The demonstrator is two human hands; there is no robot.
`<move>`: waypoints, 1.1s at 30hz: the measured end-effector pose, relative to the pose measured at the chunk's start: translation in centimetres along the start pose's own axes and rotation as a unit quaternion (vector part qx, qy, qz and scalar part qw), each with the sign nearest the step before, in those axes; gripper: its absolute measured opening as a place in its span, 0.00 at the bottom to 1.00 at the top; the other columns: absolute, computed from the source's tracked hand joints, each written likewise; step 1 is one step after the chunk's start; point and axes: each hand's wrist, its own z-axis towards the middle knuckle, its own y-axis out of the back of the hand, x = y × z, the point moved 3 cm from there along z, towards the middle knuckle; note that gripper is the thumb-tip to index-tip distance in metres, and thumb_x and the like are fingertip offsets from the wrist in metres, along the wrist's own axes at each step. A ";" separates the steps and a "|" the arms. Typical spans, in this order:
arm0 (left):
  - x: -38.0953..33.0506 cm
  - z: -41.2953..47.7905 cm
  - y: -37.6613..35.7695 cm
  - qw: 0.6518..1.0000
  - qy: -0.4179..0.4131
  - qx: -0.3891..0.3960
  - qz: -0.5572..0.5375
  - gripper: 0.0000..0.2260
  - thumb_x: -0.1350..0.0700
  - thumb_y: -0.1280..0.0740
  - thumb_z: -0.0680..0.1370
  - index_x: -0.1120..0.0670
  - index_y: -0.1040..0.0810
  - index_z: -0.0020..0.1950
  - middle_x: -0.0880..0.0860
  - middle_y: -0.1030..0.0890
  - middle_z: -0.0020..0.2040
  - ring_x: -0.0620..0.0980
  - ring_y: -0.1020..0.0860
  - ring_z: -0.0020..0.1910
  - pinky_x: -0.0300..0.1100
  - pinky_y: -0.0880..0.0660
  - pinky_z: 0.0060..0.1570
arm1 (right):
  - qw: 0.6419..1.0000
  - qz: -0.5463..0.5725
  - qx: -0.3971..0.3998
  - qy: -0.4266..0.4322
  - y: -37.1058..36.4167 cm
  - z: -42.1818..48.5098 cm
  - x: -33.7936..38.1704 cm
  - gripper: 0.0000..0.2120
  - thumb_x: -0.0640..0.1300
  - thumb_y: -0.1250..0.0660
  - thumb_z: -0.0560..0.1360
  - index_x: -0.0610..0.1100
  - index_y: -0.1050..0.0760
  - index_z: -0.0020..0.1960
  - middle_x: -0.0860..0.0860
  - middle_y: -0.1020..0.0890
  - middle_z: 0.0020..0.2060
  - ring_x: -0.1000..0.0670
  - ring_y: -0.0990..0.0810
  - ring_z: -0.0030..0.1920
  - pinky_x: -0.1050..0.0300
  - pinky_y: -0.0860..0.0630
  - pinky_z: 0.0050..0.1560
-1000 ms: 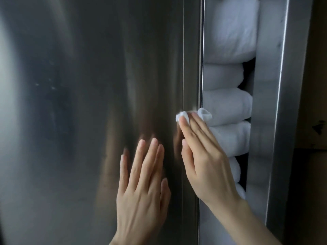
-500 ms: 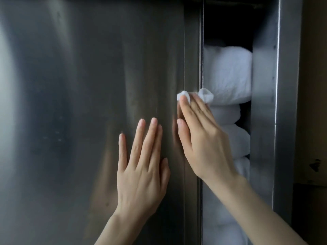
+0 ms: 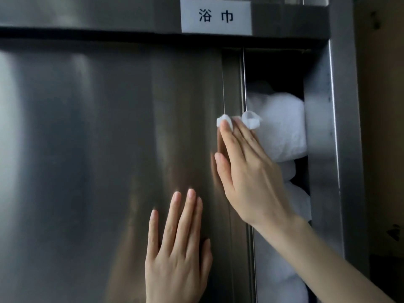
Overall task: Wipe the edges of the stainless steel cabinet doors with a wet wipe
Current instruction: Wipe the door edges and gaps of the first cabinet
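1. Your right hand (image 3: 247, 176) has its fingers straight and close together. The tips press the wet wipe (image 3: 224, 120) onto the right edge strip of the cabinet door (image 3: 98, 138), and the thumb is spread apart on the door face.
2. The wet wipe is a small white wad in the upper half of the door. One end peeks out left of your index fingertip, and the other curls out over the gap on the right.
3. Your left hand (image 3: 177, 248) lies flat on the door face, lower down and left of the right hand. Its fingers are straight and nearly together, holding nothing.
4. The cabinet stands open by a narrow gap between the door edge and the right frame (image 3: 343, 149). Inside, white rolled towels (image 3: 284, 132) are stacked one on another. The top one sits just behind the wipe, with dark space above it.
5. A white label (image 3: 234, 16) with two black characters sits on the header above the door.
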 end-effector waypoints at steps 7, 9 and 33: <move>0.1 -0.2 -0.5 0.999 -0.010 -0.006 0.032 0.29 0.51 0.43 0.74 0.57 0.40 0.76 0.53 0.44 0.78 0.52 0.49 0.79 0.55 0.50 0.75 | 0.999 0.002 -0.024 0.022 -0.2 0.7 -0.3 0.22 0.42 0.45 0.80 0.34 0.37 0.72 0.40 0.32 0.70 0.43 0.36 0.72 0.46 0.33 0.69; 0.1 -0.2 -0.5 0.999 -0.009 -0.006 0.039 0.30 0.51 0.43 0.74 0.57 0.40 0.76 0.53 0.44 0.78 0.52 0.49 0.79 0.55 0.50 0.75 | 0.999 0.006 -0.039 0.013 0.0 3.5 -0.6 0.22 0.42 0.45 0.80 0.34 0.37 0.72 0.40 0.32 0.70 0.42 0.36 0.72 0.47 0.34 0.70; -0.7 -0.3 -0.4 1.000 -0.005 -0.012 0.013 0.26 0.52 0.45 0.80 0.62 0.40 0.77 0.57 0.41 0.78 0.56 0.45 0.78 0.59 0.46 0.74 | 0.994 0.062 -0.060 0.072 1.4 -7.2 -1.4 0.10 0.34 0.32 0.75 0.39 0.18 0.55 0.48 0.16 0.50 0.53 0.18 0.54 0.56 0.19 0.48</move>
